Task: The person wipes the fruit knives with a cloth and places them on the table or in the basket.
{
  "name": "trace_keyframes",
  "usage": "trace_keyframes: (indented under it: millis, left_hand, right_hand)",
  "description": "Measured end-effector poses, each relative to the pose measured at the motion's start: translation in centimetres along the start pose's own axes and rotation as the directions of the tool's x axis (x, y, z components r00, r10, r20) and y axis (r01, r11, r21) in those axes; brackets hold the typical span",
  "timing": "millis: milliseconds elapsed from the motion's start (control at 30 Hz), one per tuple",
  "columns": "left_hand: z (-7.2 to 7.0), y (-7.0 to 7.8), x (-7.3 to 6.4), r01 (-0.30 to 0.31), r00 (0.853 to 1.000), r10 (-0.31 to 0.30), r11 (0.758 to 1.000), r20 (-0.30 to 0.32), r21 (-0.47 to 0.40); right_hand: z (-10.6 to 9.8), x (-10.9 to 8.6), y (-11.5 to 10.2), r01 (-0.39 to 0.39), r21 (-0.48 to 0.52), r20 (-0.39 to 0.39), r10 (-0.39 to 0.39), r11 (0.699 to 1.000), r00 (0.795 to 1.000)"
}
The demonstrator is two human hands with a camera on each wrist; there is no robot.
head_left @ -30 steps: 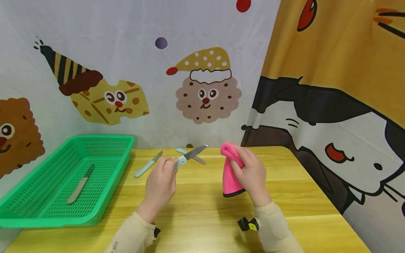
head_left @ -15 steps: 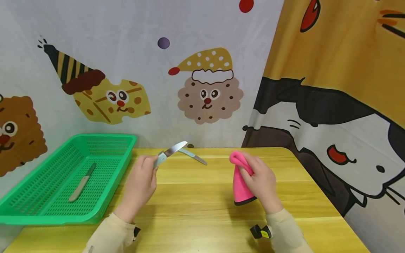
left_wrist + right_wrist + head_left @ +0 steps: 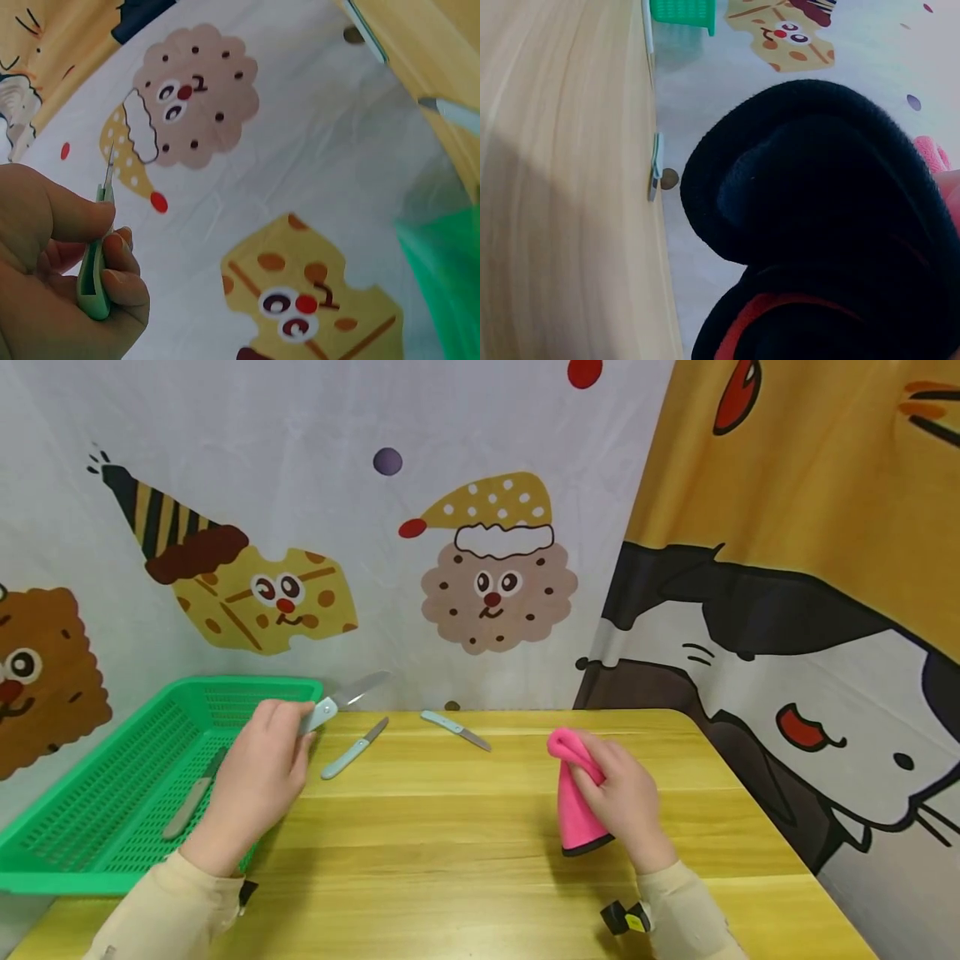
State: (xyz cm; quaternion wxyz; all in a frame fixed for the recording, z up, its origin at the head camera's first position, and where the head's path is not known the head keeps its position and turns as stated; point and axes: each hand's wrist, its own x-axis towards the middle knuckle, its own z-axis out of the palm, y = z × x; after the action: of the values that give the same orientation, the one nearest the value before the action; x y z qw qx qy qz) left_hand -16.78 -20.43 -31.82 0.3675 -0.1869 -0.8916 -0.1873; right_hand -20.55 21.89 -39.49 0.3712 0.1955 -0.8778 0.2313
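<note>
i'm gripping a blue-handled knife [image 3: 321,714] in my l hand [image 3: 258,768], fingers curling round the handle w/ the thumb pressing on its side. its blade is pointing up & away to the r, showing against the printed curtain [image 3: 375,410]. in the head view that hand is overlapping the r side of the green basket [image 3: 67,882]; can't tell if it's over it or just beside it. my r hand [image 3: 618,785] is holding a pink cloth [image 3: 579,818], well apart from the l one, fingers & thumb closing on its upper part. the cloth is looping over at the top & hanging to a dark hem; can't tell if the hem's touching the wooden table [image 3: 465,868].

inside the basket a beige-handled knife [image 3: 185,810] is lying w/ its blade pointing away from me. 2 more knives are lying on the table, apart: one light blue knife [image 3: 352,754] nr the basket, blade pointing away, & a second light blue knife [image 3: 453,728] further r, blade angling back toward me. black fabric [image 3: 810,180] w/ a red band is filling much of the r wrist view; can't tell if it's part of the cloth
</note>
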Motion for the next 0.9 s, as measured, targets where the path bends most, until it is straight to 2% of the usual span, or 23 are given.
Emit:
trace_keyframes:
  millis: [133, 267, 367, 500, 733, 900]
  left_hand:
    - [-1.2, -1.0, 0.3, 0.036, 0.999, -0.036, 0.999, 0.032, 0.002]
    - [-2.1, -2.4, 0.7, 0.108, 0.988, -0.108, 0.994, 0.115, 0.001]
    - [-2.8, -3.6, 1.2, 0.179, 0.966, -0.175, 0.984, 0.193, -0.002]
    - [-3.5, -5.0, 1.9, 0.243, 0.936, -0.236, 0.97, 0.261, 0.005]
    - [-4.2, -7.4, 3.3, 0.281, 0.899, -0.272, 0.959, 0.342, 0.023]
    - [-4.2, -9.1, 3.9, 0.317, 0.868, -0.308, 0.947, 0.389, 0.041]
  right_hand:
    - [0.2, -0.3, 0.0, -0.004, -0.006, 0.016, 0.004, 1.0, 1.0]
    - [0.5, -0.6, 0.1, -0.006, -0.014, 0.031, 0.006, 1.0, 0.999]
    - [0.6, -0.7, 0.1, -0.006, -0.019, 0.037, 0.006, 1.0, 0.999]
    - [0.6, -0.8, 0.0, -0.008, -0.02, 0.04, 0.009, 1.0, 0.999]
    - [0.8, -1.0, 0.0, -0.016, -0.023, 0.051, 0.017, 1.0, 0.999]
    - [0.9, -0.9, -0.1, -0.01, -0.018, 0.043, 0.011, 1.0, 0.999]
